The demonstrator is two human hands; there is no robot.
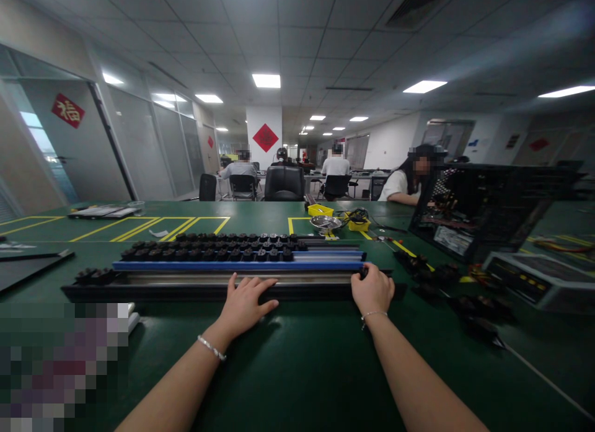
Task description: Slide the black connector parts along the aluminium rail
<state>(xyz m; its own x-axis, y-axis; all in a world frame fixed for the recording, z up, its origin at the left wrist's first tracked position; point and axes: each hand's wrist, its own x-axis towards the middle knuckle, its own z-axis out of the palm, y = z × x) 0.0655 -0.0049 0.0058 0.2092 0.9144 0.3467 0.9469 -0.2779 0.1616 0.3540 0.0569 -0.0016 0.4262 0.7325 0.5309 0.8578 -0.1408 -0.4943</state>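
Observation:
Several long rails lie side by side across the green table. The nearest rail is black and silver with a few black parts at its left end. Behind it a blue rail carries a long row of black parts. My left hand lies flat on the near rail, fingers stretched out. My right hand is closed around a small black part at the rail's right end.
An open computer case stands at the right, with loose black parts before it. Yellow bins and a metal bowl sit behind the rails. A person sits at the far right; others sit further back.

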